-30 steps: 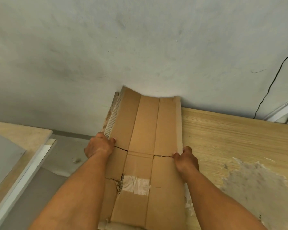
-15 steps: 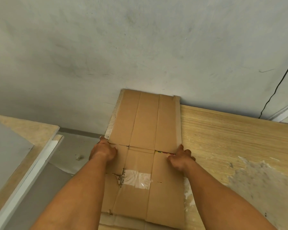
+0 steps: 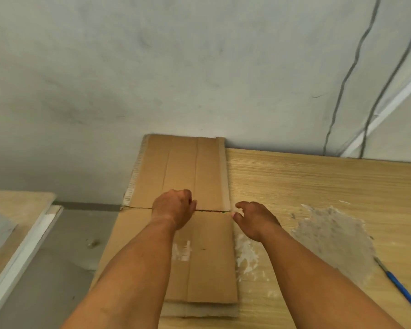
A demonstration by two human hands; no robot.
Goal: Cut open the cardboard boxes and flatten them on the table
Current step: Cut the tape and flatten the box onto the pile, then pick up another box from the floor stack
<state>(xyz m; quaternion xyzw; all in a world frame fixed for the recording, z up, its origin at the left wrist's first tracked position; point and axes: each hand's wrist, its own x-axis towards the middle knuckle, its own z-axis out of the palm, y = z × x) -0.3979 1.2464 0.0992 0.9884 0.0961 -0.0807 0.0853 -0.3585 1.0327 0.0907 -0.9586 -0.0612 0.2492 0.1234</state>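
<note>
A flattened brown cardboard box [image 3: 195, 167] lies along the left end of the wooden table [image 3: 306, 181], its far end against the wall. A cut or crease crosses it at mid-length, and a whitish tape remnant shows nearer me. Under its near end a second cardboard layer [image 3: 199, 311] sticks out. My left hand [image 3: 173, 207] rests on the middle of the cardboard at the crease, fingers curled under, holding nothing. My right hand [image 3: 254, 219] is just off the cardboard's right edge above the table, fingers loosely bent and empty.
A blue-handled tool [image 3: 403, 293] lies at the table's right near edge. A rough grey plaster patch [image 3: 330, 233] marks the tabletop. Another table [image 3: 17, 205] stands to the left across a floor gap. Dark cables [image 3: 342, 86] run down the wall at the right.
The cardboard's raised far end has dropped flat. My left hand moved from the left edge to the middle of the board. My right hand came off the right edge.
</note>
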